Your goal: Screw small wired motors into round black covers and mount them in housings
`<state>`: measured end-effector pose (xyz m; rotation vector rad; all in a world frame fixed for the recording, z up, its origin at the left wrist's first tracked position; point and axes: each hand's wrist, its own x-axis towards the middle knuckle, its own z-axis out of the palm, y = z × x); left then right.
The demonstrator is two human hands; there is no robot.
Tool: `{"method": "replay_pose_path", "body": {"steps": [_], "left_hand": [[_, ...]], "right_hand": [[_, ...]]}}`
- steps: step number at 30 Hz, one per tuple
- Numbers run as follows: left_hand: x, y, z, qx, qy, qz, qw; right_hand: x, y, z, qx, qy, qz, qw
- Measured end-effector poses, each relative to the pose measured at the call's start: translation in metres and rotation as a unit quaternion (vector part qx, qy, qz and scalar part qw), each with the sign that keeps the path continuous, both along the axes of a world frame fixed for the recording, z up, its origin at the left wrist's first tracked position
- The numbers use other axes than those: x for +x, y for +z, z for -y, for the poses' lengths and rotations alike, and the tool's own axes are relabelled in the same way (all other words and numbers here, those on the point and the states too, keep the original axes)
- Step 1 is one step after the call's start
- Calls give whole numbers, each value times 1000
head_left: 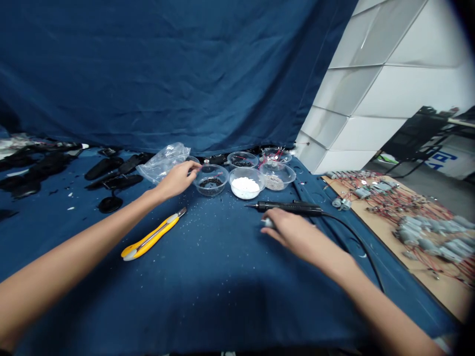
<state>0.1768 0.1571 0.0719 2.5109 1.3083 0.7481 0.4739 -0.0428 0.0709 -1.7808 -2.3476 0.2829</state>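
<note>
While a person works at a tabletop (185, 301) draped in blue cloth, the left hand (177, 180) reaches out with its fingers (193, 168) extended, their tips at the rim of a clear bowl of black bits (210, 184); whether they pinch anything is too small to tell. That bowl stands just left of a bowl of white granules (245, 189). The right hand (293, 235) lies nearer the person and to the right of the white bowl, curled around a small silvery piece (267, 223), though blur leaves the firmness of the grip uncertain. Just behind that hand, a black soldering iron (289, 207) rests on the cloth, its cord (358, 242) trailing toward the person. Beside the white bowl stand a bowl of grey beads (274, 183) and, farther back, a bowl of dark bits (242, 160) and a bowl of red-wired parts (275, 155). To its left lie a plastic bag (163, 162), a yellow utility knife (150, 237) and a spread of black pieces (111, 180). Far to its right, a wooden board (430, 287) carries a large heap of small motors (426, 237) fitted with red wires, while every bowl holds a visible amount of its contents.
</note>
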Motion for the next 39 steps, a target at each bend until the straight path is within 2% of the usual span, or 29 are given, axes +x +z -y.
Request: {"method": "replay_pose_path", "body": {"steps": [2,4,7,11,15,20,24,29,34,39], "left_hand": [[9,1,0,7,-23,-9,1000],[17,2,1,19,-48,-18,999],[24,5,3,36,-67,-37,996],[30,5,-4,28,-77,-45,996],[46,5,-14,29,-116,-55,991],[87,10,-19,34,-194,-77,977],[128,7,-21,-16,-255,-176,951],[161,-7,-27,-87,-228,-293,924],[166,-9,-25,-104,-191,-337,916],[168,-6,-23,-112,-191,-348,911]], "right_hand": [[-18,-23,-10,-42,43,-25,998],[-32,-41,-15,-36,66,-33,997],[-41,-51,-14,2,75,-17,997],[-44,-48,-10,17,77,15,997],[-49,-48,-7,33,77,32,996],[-41,-50,-6,27,83,-10,996],[-28,-47,-7,3,69,-30,997],[-16,-44,-9,-8,51,-51,997],[-3,-45,-10,-17,50,-58,997],[2,-46,-9,-24,50,-89,994]]}}
